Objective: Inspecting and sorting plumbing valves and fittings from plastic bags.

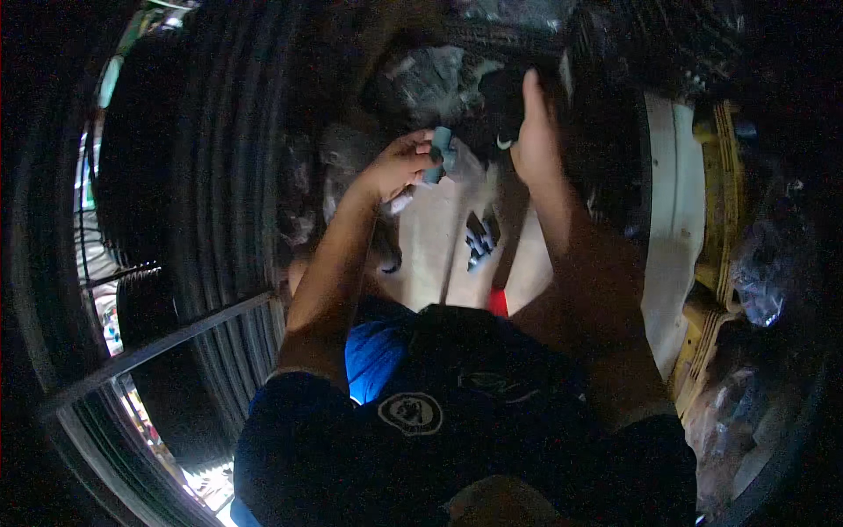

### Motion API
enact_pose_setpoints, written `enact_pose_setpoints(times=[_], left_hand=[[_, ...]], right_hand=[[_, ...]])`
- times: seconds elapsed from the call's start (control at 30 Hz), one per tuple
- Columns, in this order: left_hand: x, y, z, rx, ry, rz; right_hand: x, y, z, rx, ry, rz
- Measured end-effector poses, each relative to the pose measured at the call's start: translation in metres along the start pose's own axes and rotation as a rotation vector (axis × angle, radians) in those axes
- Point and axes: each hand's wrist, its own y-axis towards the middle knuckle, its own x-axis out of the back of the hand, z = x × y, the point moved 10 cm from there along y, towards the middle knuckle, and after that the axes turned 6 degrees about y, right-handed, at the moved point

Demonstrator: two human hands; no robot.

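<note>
My left hand (399, 167) is closed around a grey-green pipe fitting (442, 140), with the fingers on its left side. The fitting stands nearly upright and looks like a tee. Below that hand, a bit of whitish plastic (400, 203) shows. My right hand (537, 140) is raised farther to the right, edge-on, with a digit stretched straight up. Beside its palm is a dark shape with a small pale crescent; I cannot make out what it is. Crumpled clear plastic bags (430, 79) lie just beyond both hands, partly lost in shadow.
Stacked long dark pipes (228, 158) rise on the left, behind a metal bar (167, 351). To the right stand a pale panel (676, 193) and a yellowish frame (722, 184), with more plastic bags (760, 272) beyond. Below my hands is pale floor (426, 246).
</note>
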Motion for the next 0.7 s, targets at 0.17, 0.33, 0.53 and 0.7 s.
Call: enact_pose_setpoints(times=[0.17,0.33,0.53,0.7], left_hand=[[-0.002,-0.048,-0.049,-0.152,-0.29,-0.322],[-0.027,-0.009,-0.022,-0.146,-0.656,-0.24],[-0.045,0.029,-0.015,-0.081,-0.878,-0.149],[-0.05,0.045,-0.024,-0.227,-0.957,-0.066]], right_hand=[[-0.061,-0.061,-0.042,-0.032,-0.445,0.352],[-0.086,-0.081,-0.031,0.388,-0.54,0.691],[-0.069,-0.065,-0.006,0.572,-0.832,0.439],[-0.041,-0.049,-0.015,0.249,-0.7,0.204]])
